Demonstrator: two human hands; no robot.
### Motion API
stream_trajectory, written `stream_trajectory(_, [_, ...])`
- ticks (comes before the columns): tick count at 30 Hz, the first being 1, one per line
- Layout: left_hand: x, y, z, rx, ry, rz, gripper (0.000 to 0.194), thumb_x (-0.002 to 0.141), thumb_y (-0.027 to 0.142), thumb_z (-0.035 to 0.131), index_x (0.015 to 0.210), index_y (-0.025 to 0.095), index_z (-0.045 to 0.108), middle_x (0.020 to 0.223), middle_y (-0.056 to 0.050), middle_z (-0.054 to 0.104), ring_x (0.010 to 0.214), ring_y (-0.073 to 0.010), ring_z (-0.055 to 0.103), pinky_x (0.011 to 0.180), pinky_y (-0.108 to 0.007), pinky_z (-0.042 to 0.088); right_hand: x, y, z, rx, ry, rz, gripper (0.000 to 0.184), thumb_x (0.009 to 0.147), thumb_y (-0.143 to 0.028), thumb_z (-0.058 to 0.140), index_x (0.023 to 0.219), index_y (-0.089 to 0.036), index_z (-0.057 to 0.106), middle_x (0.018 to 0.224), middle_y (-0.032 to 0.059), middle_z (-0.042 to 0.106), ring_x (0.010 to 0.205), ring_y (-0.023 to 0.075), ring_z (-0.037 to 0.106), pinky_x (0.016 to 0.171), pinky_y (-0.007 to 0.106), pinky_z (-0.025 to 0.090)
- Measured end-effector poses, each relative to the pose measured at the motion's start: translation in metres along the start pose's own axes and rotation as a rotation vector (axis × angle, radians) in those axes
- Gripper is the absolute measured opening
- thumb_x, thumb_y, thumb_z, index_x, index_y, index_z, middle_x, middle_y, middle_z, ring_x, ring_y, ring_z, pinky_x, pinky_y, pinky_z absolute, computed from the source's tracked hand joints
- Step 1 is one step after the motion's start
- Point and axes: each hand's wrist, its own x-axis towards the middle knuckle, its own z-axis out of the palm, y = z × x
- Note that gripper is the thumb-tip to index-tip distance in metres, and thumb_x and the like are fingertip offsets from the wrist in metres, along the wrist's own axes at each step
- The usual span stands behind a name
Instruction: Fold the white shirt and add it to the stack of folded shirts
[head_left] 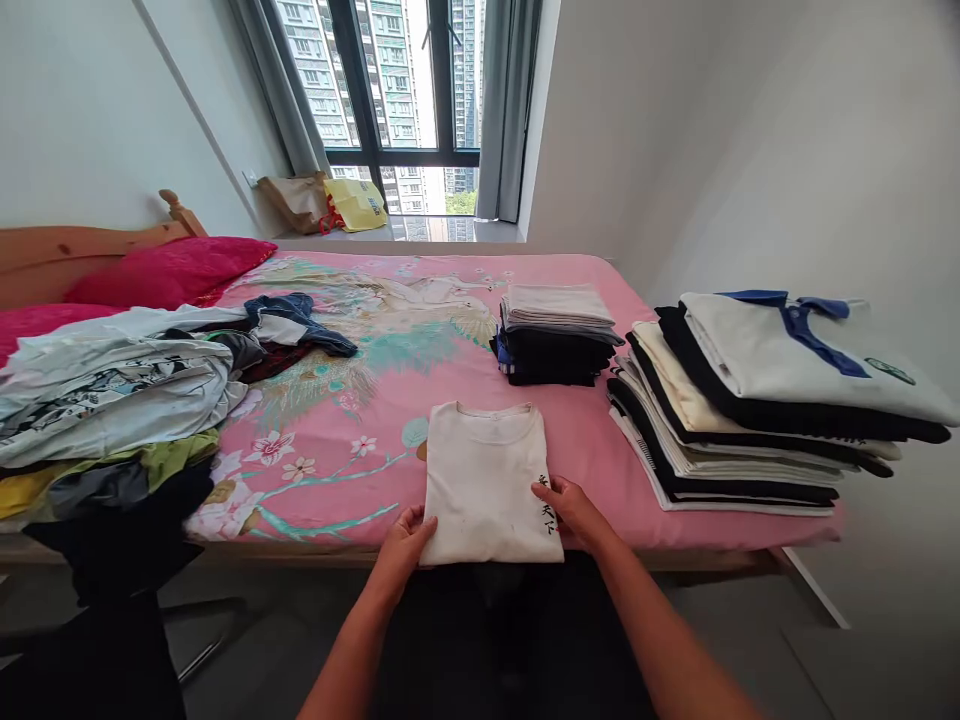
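Note:
A folded white T-shirt with small black characters near its lower right corner lies on the pink flowered bedsheet at the bed's near edge. My left hand grips the shirt's lower left corner, fingers curled round the edge. My right hand holds the lower right edge, thumb on top by the black characters.
A loose heap of unfolded clothes covers the bed's left side. A small folded stack sits behind the shirt. A taller folded stack overhangs the bed's right side. Pink pillows lie by the wooden headboard. Bags rest on the window sill.

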Motion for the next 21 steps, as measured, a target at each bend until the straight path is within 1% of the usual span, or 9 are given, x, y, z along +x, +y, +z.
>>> stream_trajectory(3, [-0.001, -0.017, -0.001, 0.035, -0.007, 0.079, 0.06, 0.054, 0.048, 0.077, 0.099, 0.015, 0.055, 0.084, -0.006, 0.069, 0.063, -0.0174, 0.063, 0.053, -0.027, 0.049, -0.004, 0.02, -0.006, -0.175, 0.081, -0.058, 0.029, 0.072, -0.036, 0.059, 0.092, -0.015, 0.061, 0.088, 0.0064, 0.068, 0.073, 0.0187, 0.063, 0.061, 0.027, 0.048])
stream_trajectory(6, [-0.01, -0.021, -0.006, 0.192, 0.01, 0.098, 0.057, 0.061, 0.051, 0.07, 0.102, 0.015, 0.055, 0.083, -0.006, 0.069, 0.064, -0.0196, 0.063, 0.054, -0.03, 0.049, -0.013, 0.02, -0.015, -0.439, 0.218, -0.117, 0.028, 0.075, -0.035, 0.054, 0.093, -0.015, 0.061, 0.087, 0.0069, 0.068, 0.077, 0.0205, 0.063, 0.067, 0.03, 0.047])
stream_trajectory(8, [-0.017, -0.015, -0.01, 0.39, 0.163, 0.224, 0.05, 0.067, 0.051, 0.065, 0.101, 0.016, 0.057, 0.082, -0.006, 0.068, 0.068, -0.0213, 0.063, 0.059, -0.033, 0.051, -0.023, 0.008, -0.014, -0.632, 0.376, -0.233, 0.031, 0.079, -0.036, 0.051, 0.102, -0.017, 0.059, 0.092, 0.0068, 0.066, 0.083, 0.0213, 0.062, 0.072, 0.032, 0.047])
stream_trajectory(10, [-0.021, -0.006, -0.011, 0.586, 0.334, 0.482, 0.038, 0.075, 0.048, 0.057, 0.098, 0.017, 0.061, 0.085, -0.007, 0.067, 0.076, -0.0221, 0.063, 0.069, -0.035, 0.051, -0.034, -0.006, -0.005, -0.751, 0.474, -0.434, 0.029, 0.084, -0.035, 0.046, 0.106, -0.019, 0.057, 0.098, 0.0065, 0.064, 0.088, 0.0205, 0.06, 0.077, 0.033, 0.046])
stream_trajectory(12, [-0.02, 0.002, -0.008, 0.753, 0.348, 0.765, 0.028, 0.084, 0.039, 0.049, 0.095, 0.018, 0.063, 0.092, -0.008, 0.067, 0.087, -0.0215, 0.062, 0.08, -0.036, 0.05, -0.04, -0.016, 0.01, -0.798, 0.425, -0.65, 0.024, 0.087, -0.03, 0.041, 0.101, -0.02, 0.058, 0.099, 0.0064, 0.063, 0.092, 0.0189, 0.058, 0.082, 0.032, 0.045])
stream_trajectory(15, [-0.011, 0.0, -0.004, 1.041, 0.152, 1.022, 0.027, 0.089, 0.028, 0.042, 0.102, 0.021, 0.065, 0.109, -0.008, 0.066, 0.107, -0.0209, 0.058, 0.095, -0.037, 0.044, -0.035, -0.016, 0.027, -0.922, 0.149, -0.831, 0.022, 0.088, -0.023, 0.04, 0.098, -0.021, 0.06, 0.102, 0.0068, 0.063, 0.101, 0.0176, 0.056, 0.092, 0.032, 0.042])
stream_trajectory(17, [-0.005, -0.008, -0.005, 1.234, 0.118, 1.064, 0.033, 0.088, 0.027, 0.044, 0.116, 0.022, 0.06, 0.125, -0.008, 0.059, 0.12, -0.0225, 0.051, 0.103, -0.04, 0.036, -0.024, -0.01, 0.028, -1.075, 0.06, -0.791, 0.026, 0.086, -0.022, 0.044, 0.108, -0.02, 0.059, 0.117, 0.0088, 0.059, 0.114, 0.0205, 0.051, 0.101, 0.04, 0.036])
stream_trajectory(19, [-0.003, -0.017, -0.008, 1.35, 0.183, 1.026, 0.044, 0.087, 0.03, 0.046, 0.129, 0.021, 0.051, 0.137, -0.009, 0.049, 0.128, -0.0252, 0.043, 0.108, -0.044, 0.03, -0.014, -0.005, 0.023, -1.215, 0.145, -0.658, 0.038, 0.084, -0.025, 0.047, 0.122, -0.018, 0.053, 0.134, 0.0115, 0.048, 0.126, 0.0256, 0.04, 0.107, 0.052, 0.023])
stream_trajectory(21, [-0.006, -0.022, -0.008, 1.367, 0.277, 0.945, 0.053, 0.085, 0.033, 0.048, 0.135, 0.017, 0.045, 0.14, -0.012, 0.044, 0.13, -0.0276, 0.039, 0.108, -0.046, 0.028, -0.01, -0.004, 0.021, -1.273, 0.281, -0.559, 0.045, 0.085, -0.027, 0.046, 0.129, -0.015, 0.047, 0.141, 0.013, 0.04, 0.132, 0.028, 0.032, 0.109, 0.057, 0.013])
